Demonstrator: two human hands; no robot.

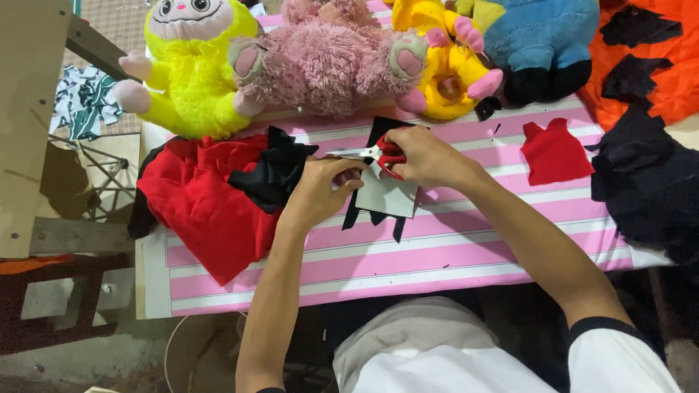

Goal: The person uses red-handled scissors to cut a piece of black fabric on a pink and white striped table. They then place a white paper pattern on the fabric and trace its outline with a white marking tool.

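Observation:
My right hand (426, 156) grips red-handled scissors (378, 153), whose blades point left over a white paper pattern (386, 195). My left hand (320, 191) pinches the pattern together with the black cloth (378, 131) under it, at the middle of the pink-and-white striped table (437, 255). Black cloth tails (398, 227) stick out below the pattern.
A heap of red cloth (207, 200) with black cloth (275, 171) lies at the left. A small red cut shirt shape (555, 153) and black cloth (648, 185) lie to the right. Plush toys line the far edge: yellow (193, 73), pink (328, 58), yellow (448, 65), blue (542, 40). Orange cloth (655, 65) is far right.

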